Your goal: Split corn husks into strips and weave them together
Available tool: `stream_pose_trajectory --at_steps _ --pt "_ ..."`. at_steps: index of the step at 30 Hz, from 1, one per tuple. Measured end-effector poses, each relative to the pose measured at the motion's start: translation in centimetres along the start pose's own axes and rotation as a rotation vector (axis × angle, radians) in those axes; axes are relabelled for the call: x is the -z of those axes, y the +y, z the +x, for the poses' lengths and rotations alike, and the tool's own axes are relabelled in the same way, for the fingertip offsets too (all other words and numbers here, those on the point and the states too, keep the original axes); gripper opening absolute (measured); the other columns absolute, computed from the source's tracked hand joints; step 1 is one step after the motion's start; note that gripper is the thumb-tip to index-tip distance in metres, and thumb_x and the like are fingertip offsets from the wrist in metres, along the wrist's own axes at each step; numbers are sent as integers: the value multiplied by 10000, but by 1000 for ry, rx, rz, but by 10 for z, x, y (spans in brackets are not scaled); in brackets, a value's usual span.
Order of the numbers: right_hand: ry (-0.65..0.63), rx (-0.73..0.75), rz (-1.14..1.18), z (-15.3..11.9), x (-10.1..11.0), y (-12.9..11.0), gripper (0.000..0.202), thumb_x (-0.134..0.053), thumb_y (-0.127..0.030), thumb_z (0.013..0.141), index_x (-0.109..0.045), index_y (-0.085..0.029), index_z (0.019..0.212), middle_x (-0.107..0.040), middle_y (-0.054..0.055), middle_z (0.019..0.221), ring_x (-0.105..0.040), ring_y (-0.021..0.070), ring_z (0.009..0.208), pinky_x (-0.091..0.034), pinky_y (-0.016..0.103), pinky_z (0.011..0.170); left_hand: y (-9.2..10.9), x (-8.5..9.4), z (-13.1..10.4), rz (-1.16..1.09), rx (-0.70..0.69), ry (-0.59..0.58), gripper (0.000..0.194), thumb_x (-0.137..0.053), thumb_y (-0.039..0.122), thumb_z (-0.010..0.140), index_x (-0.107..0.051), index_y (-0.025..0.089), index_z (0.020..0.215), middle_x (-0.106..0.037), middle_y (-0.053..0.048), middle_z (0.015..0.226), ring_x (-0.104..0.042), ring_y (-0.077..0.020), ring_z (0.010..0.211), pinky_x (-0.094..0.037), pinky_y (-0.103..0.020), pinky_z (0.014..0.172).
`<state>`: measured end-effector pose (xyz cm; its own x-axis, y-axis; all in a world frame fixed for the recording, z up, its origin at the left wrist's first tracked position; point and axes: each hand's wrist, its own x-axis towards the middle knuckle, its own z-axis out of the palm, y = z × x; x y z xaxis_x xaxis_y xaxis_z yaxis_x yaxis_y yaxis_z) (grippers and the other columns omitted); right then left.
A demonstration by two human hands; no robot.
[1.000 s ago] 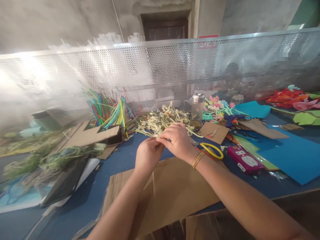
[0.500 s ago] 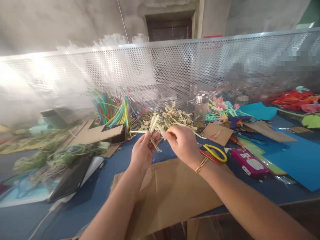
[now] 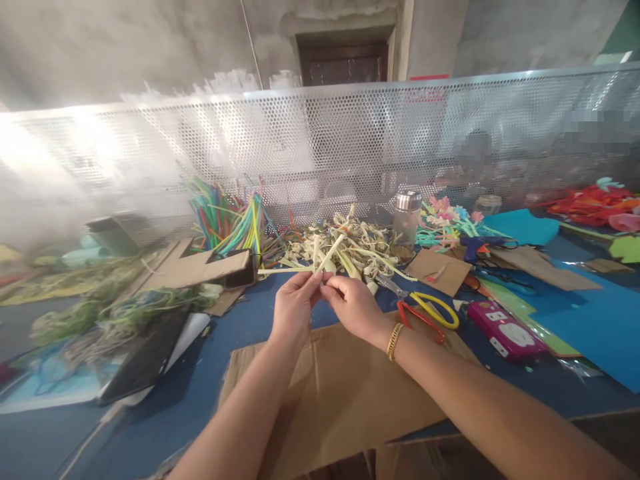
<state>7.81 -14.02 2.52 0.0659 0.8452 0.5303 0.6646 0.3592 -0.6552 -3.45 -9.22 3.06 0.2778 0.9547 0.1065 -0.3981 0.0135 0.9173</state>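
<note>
My left hand (image 3: 294, 308) and my right hand (image 3: 356, 308) meet fingertip to fingertip above the near edge of a pile of pale scraps. Both pinch pale yellow-green plant-like strips (image 3: 332, 252), which cross and stick up beyond my fingers. Another long strip (image 3: 280, 271) points out to the left of my left hand. Where the strips meet is hidden by my fingertips. Just beyond lies the heap of curled, dry-looking pale strips (image 3: 373, 241). Scissors with yellow and red handles (image 3: 440, 312) lie to the right of my right hand.
A brown cardboard sheet (image 3: 345, 393) lies under my forearms on the blue table. A lidded glass bottle (image 3: 406, 220), pipe cleaners (image 3: 220, 220), a purple power bank-like box (image 3: 505, 331) and cardboard pieces (image 3: 440, 270) stand around. A perforated metal screen (image 3: 280, 153) closes off the back.
My right hand has come left and down to meet my left hand. The strips between them now cross in a V. The view has shifted slightly.
</note>
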Motion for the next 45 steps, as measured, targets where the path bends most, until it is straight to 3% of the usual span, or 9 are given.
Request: stream_pose_trajectory --at_steps 8,14,18,21,24,28,32,39,45 --pt "-8 55 20 -8 -6 -10 255 -505 -212 891 -494 -186 637 -513 -29 598 -457 108 588 -311 232 592 6 12 7 21 -62 59 270 -825 325 603 -757 106 745 -713 -110 914 -650 -212 878 -527 -288 756" --pt "-4 110 -22 -11 -10 -11 310 -519 -176 859 -392 -187 577 -436 -33 577 -408 112 604 -284 247 604 7 20 12 23 -30 61 296 -855 297 550 -750 123 766 -713 -92 938 -664 -200 845 -532 -321 802" --pt "-53 71 44 -11 -11 -7 294 -526 -205 861 -459 -183 576 -460 -34 565 -417 107 583 -286 245 585 10 20 11 83 -42 62 291 -854 321 550 -740 124 731 -714 -79 936 -657 -174 802 -530 -299 789" --pt "-96 -54 184 -5 -6 2 297 -535 -344 880 -566 -187 629 -489 -37 540 -421 102 528 -282 246 539 13 19 11 153 -66 27 290 -842 349 571 -735 124 718 -713 -78 949 -656 -182 806 -532 -300 771" --pt "52 -185 387 6 1 13 357 -570 -510 834 -593 -190 676 -534 -26 590 -450 110 547 -318 251 545 14 18 10 187 -29 -53 325 -843 336 580 -737 138 815 -725 -66 882 -666 -193 818 -527 -312 787" --pt "214 -280 608 14 2 21 360 -613 -529 783 -576 -193 658 -544 -23 610 -450 111 552 -357 257 560 12 13 6 255 57 -172 390 -846 298 587 -717 148 923 -724 -63 822 -663 -180 779 -514 -287 724" --pt "238 -280 613 13 -2 23 340 -636 -479 772 -558 -194 603 -515 -32 554 -449 114 548 -364 257 566 8 9 4 272 35 -143 279 -817 309 629 -679 149 812 -676 -21 689 -611 -128 650 -463 -236 626" --pt "344 -191 492 12 -4 28 349 -593 -437 827 -577 -198 572 -542 -23 570 -466 117 564 -361 268 599 9 10 4 332 -108 -78 192 -762 318 664 -678 146 687 -634 -9 627 -556 -113 606 -398 -222 583" --pt "350 -227 523 15 -2 29 375 -610 -463 803 -586 -192 545 -560 -20 553 -505 125 578 -385 269 614 12 10 4 319 -79 -69 179 -774 302 650 -691 146 680 -627 -3 610 -530 -99 576 -390 -216 574"
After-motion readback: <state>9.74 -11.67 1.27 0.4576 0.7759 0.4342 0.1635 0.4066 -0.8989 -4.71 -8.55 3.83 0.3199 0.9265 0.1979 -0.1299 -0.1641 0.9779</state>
